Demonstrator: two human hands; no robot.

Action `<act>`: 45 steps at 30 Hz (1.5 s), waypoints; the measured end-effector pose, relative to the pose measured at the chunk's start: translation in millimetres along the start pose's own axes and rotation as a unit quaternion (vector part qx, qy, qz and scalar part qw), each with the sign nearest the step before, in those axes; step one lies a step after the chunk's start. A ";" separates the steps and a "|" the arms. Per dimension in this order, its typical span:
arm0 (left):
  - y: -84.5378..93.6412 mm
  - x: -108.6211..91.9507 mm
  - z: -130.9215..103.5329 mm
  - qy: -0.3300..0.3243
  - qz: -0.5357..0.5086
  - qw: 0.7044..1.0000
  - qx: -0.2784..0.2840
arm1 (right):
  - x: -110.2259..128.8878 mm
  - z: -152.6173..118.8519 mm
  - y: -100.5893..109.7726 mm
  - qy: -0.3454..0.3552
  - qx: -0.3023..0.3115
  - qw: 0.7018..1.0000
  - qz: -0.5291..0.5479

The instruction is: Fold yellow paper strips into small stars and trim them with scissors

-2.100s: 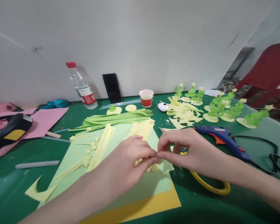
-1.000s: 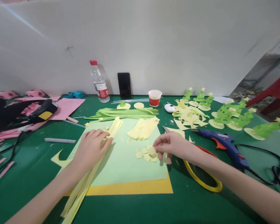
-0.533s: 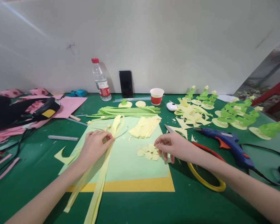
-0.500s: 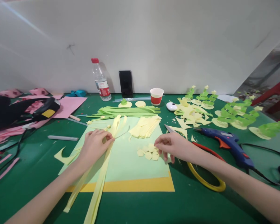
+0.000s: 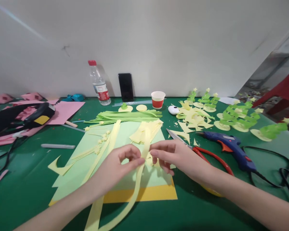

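Observation:
My left hand [image 5: 121,165] pinches a long pale yellow paper strip [image 5: 147,138] between thumb and forefinger. The strip's short end rises above the fingers, and its long tail curves down past the table's front edge. My right hand [image 5: 172,155] is beside the strip, fingers loosely bent and apart, tips close to its right edge; contact is hard to make out. Small cut yellow paper pieces [image 5: 148,160] lie partly hidden under the hands. Beyond them is a bundle of yellow strips [image 5: 137,132]. More long strips [image 5: 114,134] and small paper stars [image 5: 103,138] lie left on the green sheet [image 5: 122,179].
Right of my hands are scissors [image 5: 214,154], a blue glue gun [image 5: 231,144], paper scraps [image 5: 195,115] and green stems with stars [image 5: 238,117]. Green strips [image 5: 127,116], a paper cup [image 5: 157,100], a phone [image 5: 126,87] and a bottle [image 5: 100,85] stand or lie behind. Pink paper [image 5: 67,110] is left.
My left hand has moved right, lifting one yellow strip away from the others. My right hand has shifted slightly left and up, beside that strip. The view has turned a little right.

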State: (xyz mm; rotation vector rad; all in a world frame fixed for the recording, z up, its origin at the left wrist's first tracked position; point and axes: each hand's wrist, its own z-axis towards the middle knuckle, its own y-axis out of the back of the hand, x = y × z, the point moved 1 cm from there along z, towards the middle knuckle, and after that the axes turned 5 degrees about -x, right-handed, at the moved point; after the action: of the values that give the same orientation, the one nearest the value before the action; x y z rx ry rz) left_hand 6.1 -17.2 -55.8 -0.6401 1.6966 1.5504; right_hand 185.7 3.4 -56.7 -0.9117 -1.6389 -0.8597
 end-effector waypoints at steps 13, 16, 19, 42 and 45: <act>3.0 -28.0 38.8 -0.079 -0.076 0.994 -0.010 | 1.8 -0.7 6.6 -0.032 0.002 0.999 -0.003; 2.6 -31.0 40.3 -0.176 -0.105 0.975 -0.081 | 3.2 2.3 10.8 -0.023 -0.024 0.998 0.057; 2.4 -29.9 38.4 -0.291 -0.108 0.939 -0.146 | 7.3 4.6 19.7 0.002 -0.040 0.990 0.137; -13.6 -26.5 34.6 0.033 -0.344 0.937 0.058 | 26.7 -13.0 18.6 0.107 -0.138 0.984 0.014; -10.3 -28.9 34.1 0.044 -0.383 0.922 0.039 | 28.4 -16.7 23.9 0.191 -0.208 0.957 -0.072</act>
State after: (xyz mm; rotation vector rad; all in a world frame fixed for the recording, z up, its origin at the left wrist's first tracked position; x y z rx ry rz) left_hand 37.9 11.4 -39.3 -1.1707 1.3093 0.8945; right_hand 208.7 3.8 -23.1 -0.8459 -1.2174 -1.4254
